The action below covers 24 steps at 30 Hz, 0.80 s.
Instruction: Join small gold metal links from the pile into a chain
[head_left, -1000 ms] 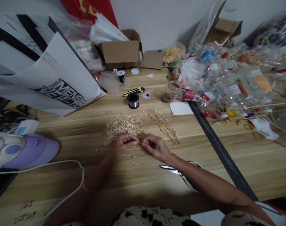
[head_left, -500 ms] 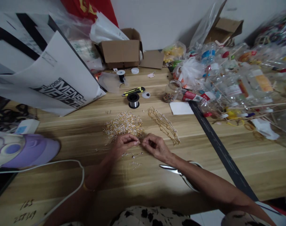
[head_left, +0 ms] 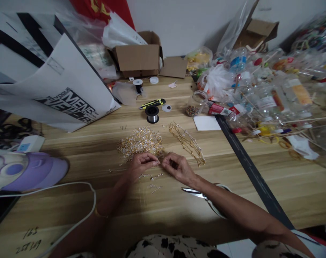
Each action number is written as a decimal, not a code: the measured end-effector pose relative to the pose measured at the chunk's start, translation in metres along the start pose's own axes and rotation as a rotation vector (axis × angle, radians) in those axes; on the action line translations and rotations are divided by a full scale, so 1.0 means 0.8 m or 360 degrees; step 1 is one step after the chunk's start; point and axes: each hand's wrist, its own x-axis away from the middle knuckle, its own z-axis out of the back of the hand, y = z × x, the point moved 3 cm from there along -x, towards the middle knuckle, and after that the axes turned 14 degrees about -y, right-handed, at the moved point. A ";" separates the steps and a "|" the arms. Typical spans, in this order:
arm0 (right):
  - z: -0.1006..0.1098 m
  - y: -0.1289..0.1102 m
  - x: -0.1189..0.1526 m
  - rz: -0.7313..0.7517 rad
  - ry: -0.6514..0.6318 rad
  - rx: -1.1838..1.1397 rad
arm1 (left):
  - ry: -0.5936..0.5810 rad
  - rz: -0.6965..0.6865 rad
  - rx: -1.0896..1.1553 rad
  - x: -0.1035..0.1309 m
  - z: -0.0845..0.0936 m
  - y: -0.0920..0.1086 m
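Observation:
My left hand [head_left: 143, 164] and my right hand [head_left: 178, 166] meet fingertip to fingertip, each in a pinch. What they pinch is too small to make out. Just beyond them lies a heap of small gold and silver jewelry pieces [head_left: 140, 141]. Several gold and silver chains [head_left: 186, 143] are laid out to the right of the heap. Below my hands rest short silver chain pieces [head_left: 155, 187]. A pair of scissors [head_left: 196, 193] lies partly hidden beneath my right forearm.
Behind the heap sit a wire spool [head_left: 152, 115], a yellow-black utility knife [head_left: 152, 104] and a jar of beads [head_left: 196, 104]. Plastic bottles [head_left: 267, 93] crowd the right. A large paper bag [head_left: 58, 86], a purple device [head_left: 36, 170] and a white cable [head_left: 94, 200] occupy the left.

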 end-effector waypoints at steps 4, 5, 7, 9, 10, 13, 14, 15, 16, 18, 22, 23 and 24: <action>0.000 0.001 0.000 0.0001 0.0009 -0.0020 | -0.0009 -0.0010 0.0000 0.000 0.000 0.000; 0.000 0.001 0.000 0.0001 0.0006 -0.0024 | -0.0011 -0.0012 -0.0007 0.000 0.000 0.000; -0.001 0.001 0.000 0.0003 -0.0002 -0.0022 | -0.0020 -0.0013 -0.0020 0.000 0.000 0.000; -0.001 0.001 0.000 0.0004 -0.0009 -0.0016 | -0.0030 -0.0006 -0.0020 0.000 -0.001 0.000; 0.000 0.001 0.000 0.0002 -0.0010 -0.0013 | -0.0035 0.0004 -0.0017 0.000 -0.001 0.001; 0.000 0.001 0.000 -0.0001 -0.0010 -0.0012 | -0.0037 0.0036 -0.0011 0.000 -0.002 0.001; 0.000 0.001 0.000 0.0001 -0.0009 -0.0012 | -0.0036 0.0040 -0.0012 0.000 -0.002 0.001; 0.000 0.001 0.000 0.0005 -0.0011 -0.0013 | -0.0037 0.0041 -0.0014 0.000 -0.002 0.001; 0.000 0.001 0.000 0.0007 -0.0011 -0.0012 | -0.0038 0.0037 -0.0018 0.000 -0.002 0.001; 0.000 0.001 0.000 0.0004 -0.0010 -0.0010 | -0.0051 0.0028 -0.0029 0.000 -0.002 0.000; 0.000 0.000 0.000 -0.0001 -0.0008 0.0004 | -0.0068 0.0018 -0.0031 0.000 -0.003 -0.001; 0.000 0.000 0.000 0.0003 -0.0009 0.0006 | -0.0065 0.0020 -0.0030 0.000 -0.003 -0.001; 0.000 -0.001 0.000 0.0009 -0.0011 0.0008 | -0.0060 0.0021 -0.0031 0.000 -0.003 -0.001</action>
